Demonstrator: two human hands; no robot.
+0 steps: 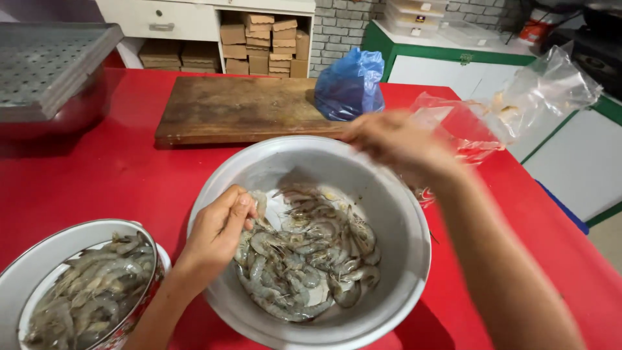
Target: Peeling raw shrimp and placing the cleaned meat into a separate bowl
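The shrimp [304,259] lie in a grey heap at the bottom of a big metal bowl [402,214], which stands on the red table [97,175] near its front edge. The left hand [220,230] reaches into the bowl from its left rim, fingers curled and closed on a shrimp at the edge of the heap, thumb pressed against it. The right hand [395,142] hovers over the far right rim of the bowl, blurred; its fingers seem loosely spread, but whether they hold anything cannot be told. Just behind that hand lies a crumpled clear bag [518,107], partly on the table and partly past its right edge.

At the lower left stands a second bowl [39,259], white-rimmed, also full of shrimp, close beside the left forearm and apart from the big bowl. Behind the big bowl, a worn wooden board [233,107] lies flat on the table, and a blue bag [350,84] sits at its right end. On the far left a perforated metal tray [45,61] rests on top of a steel pot. Beyond the table, a white shelf [265,45] holds stacked brown boxes.
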